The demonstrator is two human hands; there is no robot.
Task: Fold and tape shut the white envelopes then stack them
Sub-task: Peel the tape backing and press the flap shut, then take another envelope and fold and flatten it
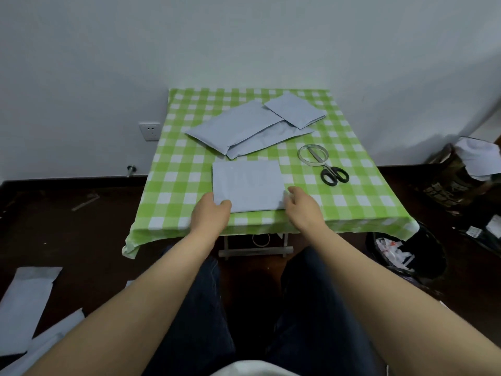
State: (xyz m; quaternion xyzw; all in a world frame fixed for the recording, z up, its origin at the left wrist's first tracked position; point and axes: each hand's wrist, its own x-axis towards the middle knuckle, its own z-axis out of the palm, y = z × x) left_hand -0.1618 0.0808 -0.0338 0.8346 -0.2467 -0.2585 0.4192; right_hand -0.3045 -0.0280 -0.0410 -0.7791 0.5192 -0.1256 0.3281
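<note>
A folded white envelope (248, 184) lies near the front of the green checked table (179, 169). My left hand (211, 215) grips its near left corner, thumb on top. My right hand (302, 206) pinches its near right corner, which is slightly lifted. Behind it lie two long unfolded envelopes (238, 128), overlapping, and a smaller folded envelope (295, 109) rests on their far right end. A roll of clear tape (313, 154) and black-handled scissors (332, 173) sit to the right, the blades lying inside the roll's ring.
More white envelopes (24, 302) lie on the dark floor at the left. A black bin (406, 256) with scraps stands at the table's right front corner, and a box with white paper (461, 175) farther right. A wall stands behind the table.
</note>
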